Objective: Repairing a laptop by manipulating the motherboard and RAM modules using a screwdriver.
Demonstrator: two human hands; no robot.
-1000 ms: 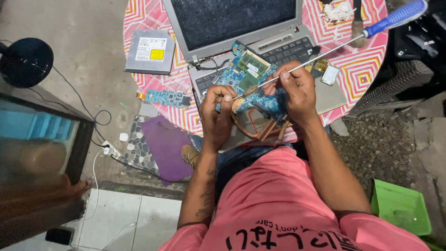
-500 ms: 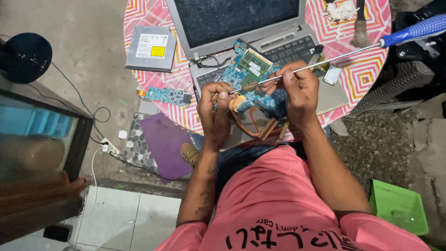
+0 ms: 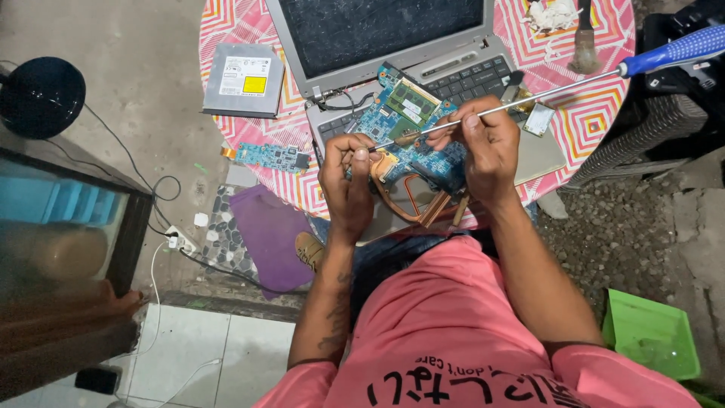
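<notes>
Both hands work a long screwdriver over a laptop motherboard at the middle of the frame.

The right hand (image 3: 487,143) is clamped on the metal shaft of the screwdriver (image 3: 574,83), whose long axis runs from its blue handle at the upper right edge down-left to a tip between the two hands. The left hand (image 3: 349,181) is closed in a pinch just beside that tip; what it grips is too small to tell. The blue motherboard (image 3: 400,121) lies directly under and just above both hands, touching them, resting on the open grey laptop (image 3: 453,72) on the patterned round table (image 3: 596,113). An optical drive (image 3: 243,79) sits upper left, well apart.
</notes>
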